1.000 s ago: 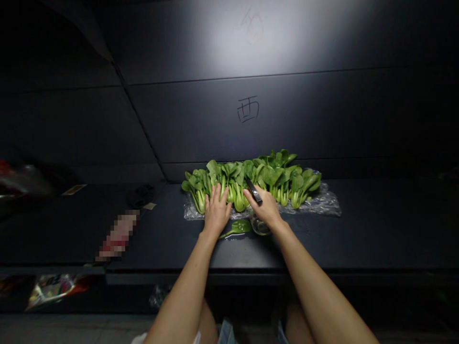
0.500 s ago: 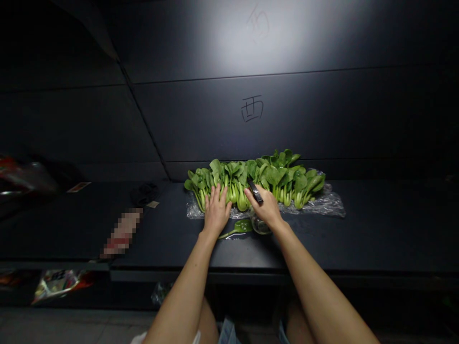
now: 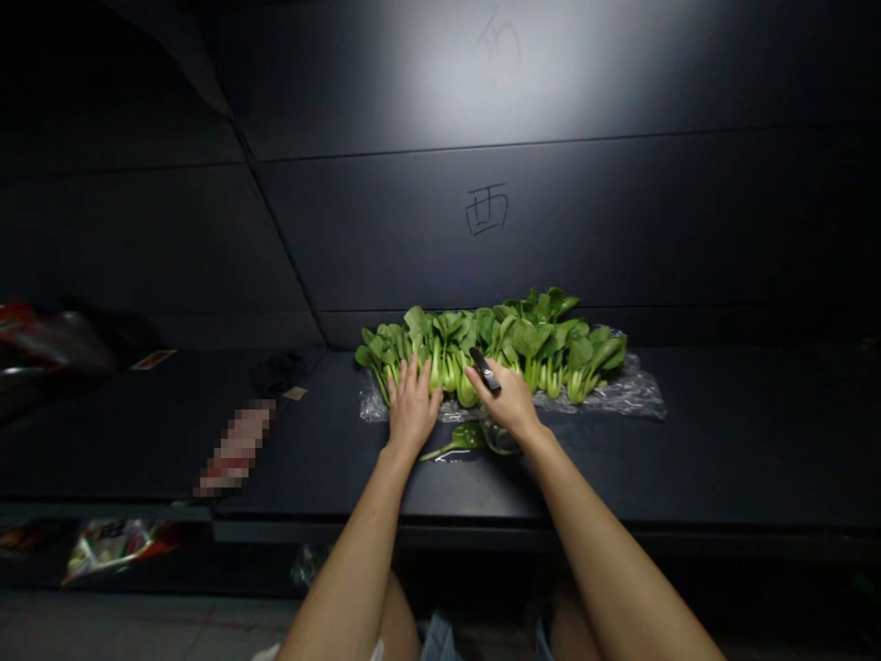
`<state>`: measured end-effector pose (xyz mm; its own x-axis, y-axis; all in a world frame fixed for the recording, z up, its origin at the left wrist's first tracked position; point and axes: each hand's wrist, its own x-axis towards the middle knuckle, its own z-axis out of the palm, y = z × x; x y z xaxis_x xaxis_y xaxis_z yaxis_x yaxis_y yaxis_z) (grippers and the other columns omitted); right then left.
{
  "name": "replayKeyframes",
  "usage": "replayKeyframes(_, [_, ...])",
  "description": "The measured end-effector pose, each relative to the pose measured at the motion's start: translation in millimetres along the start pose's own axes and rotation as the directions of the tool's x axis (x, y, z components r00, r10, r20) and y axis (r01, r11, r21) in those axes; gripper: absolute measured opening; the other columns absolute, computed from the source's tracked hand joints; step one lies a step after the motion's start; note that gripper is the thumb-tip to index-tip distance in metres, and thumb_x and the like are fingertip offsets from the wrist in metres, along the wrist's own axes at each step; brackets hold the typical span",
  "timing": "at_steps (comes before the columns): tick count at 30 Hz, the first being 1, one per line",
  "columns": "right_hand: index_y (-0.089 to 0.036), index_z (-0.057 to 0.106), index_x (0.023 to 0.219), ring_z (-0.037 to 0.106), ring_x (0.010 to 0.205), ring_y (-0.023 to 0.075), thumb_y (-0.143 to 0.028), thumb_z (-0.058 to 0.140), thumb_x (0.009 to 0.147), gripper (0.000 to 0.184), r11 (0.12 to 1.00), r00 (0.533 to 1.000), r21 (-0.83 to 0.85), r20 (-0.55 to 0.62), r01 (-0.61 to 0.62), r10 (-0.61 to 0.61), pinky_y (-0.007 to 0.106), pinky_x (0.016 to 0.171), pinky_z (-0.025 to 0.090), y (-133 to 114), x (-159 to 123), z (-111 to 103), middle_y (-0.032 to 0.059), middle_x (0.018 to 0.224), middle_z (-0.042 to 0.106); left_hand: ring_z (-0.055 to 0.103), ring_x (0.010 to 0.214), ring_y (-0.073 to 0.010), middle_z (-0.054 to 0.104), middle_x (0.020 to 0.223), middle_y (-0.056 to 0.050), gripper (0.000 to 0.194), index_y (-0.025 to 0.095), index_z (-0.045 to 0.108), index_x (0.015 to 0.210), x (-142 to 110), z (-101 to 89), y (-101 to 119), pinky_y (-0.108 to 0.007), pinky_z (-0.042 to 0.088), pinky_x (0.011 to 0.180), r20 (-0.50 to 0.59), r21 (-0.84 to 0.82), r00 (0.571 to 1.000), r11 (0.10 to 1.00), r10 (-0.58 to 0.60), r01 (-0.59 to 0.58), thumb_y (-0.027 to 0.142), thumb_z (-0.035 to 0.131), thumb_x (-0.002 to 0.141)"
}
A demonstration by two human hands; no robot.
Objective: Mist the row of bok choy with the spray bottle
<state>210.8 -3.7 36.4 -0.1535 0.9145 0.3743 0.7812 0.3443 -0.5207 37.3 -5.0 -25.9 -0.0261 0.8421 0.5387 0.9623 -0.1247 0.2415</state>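
A row of green bok choy [image 3: 468, 381] lies on clear plastic film [image 3: 619, 397] along the back of the dark shelf. My left hand [image 3: 411, 408] is open, palm down, fingers spread over the stems at the left part of the row. In my right hand [image 3: 513, 399] is a spray bottle [image 3: 485, 372] with a black spray head and a clear body, held upright just in front of the stems. Its nozzle points toward the greens; my fingers hide most of the trigger. A loose leaf [image 3: 466, 436] rests in a small wet patch between my hands.
Dark panels rise behind the shelf, one bearing a handwritten character [image 3: 487, 209]. To the left lie a small card [image 3: 152, 360], a dark crumpled item [image 3: 279, 370] and a blurred-out object [image 3: 238, 450]. Colourful packets [image 3: 117, 546] sit on a lower shelf.
My left hand has shifted very slightly left over the stems. The spray bottle's head has edged a little left and up in my right hand. The bok choy stays in place.
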Motion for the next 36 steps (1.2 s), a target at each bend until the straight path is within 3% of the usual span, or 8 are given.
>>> replayKeyframes(15, [-0.02, 0.063, 0.092, 0.066, 0.084, 0.0215, -0.05, 0.039, 0.094, 0.038, 1.0, 1.0, 0.005, 0.017, 0.005, -0.005, 0.025, 0.066, 0.039, -0.5, 0.0, 1.1, 0.0071, 0.088, 0.072, 0.018, 0.144, -0.0364, 0.026, 0.154, -0.02, 0.062, 0.013, 0.035, 0.144, 1.0, -5.8, -1.0, -0.063, 0.024, 0.109, 0.06, -0.067, 0.965, 0.964, -0.254, 0.258, 0.045, 0.04, 0.091])
replayKeyframes(27, [-0.02, 0.062, 0.09, 0.065, 0.08, 0.021, -0.05, 0.039, 0.094, 0.038, 1.0, 1.0, -0.003, 0.011, -0.008, 0.008, 0.025, 0.063, 0.037, -0.7, 0.5, 1.3, 0.0068, 0.085, 0.071, 0.017, 0.144, -0.0363, 0.029, 0.152, -0.024, 0.063, 0.009, 0.039, 0.141, 0.4, 5.8, -8.5, -0.055, 0.028, 0.111, -0.035, -0.147, 0.977, 0.968, -0.212, 0.205, 0.045, 0.046, 0.089])
replayKeyframes(36, [-0.02, 0.063, 0.092, 0.066, 0.081, 0.0212, -0.049, 0.041, 0.093, 0.036, 1.0, 0.999, -0.002, 0.014, -0.029, 0.029, 0.024, 0.064, 0.038, -0.6, 0.0, -2.4, 0.0073, 0.085, 0.071, 0.014, 0.144, -0.0371, 0.028, 0.152, -0.024, 0.063, 0.008, 0.04, 0.139, 0.8, 10.5, -11.0, -0.055, 0.026, 0.112, -0.046, -0.172, 0.978, 0.966, -0.204, 0.194, 0.044, 0.047, 0.088])
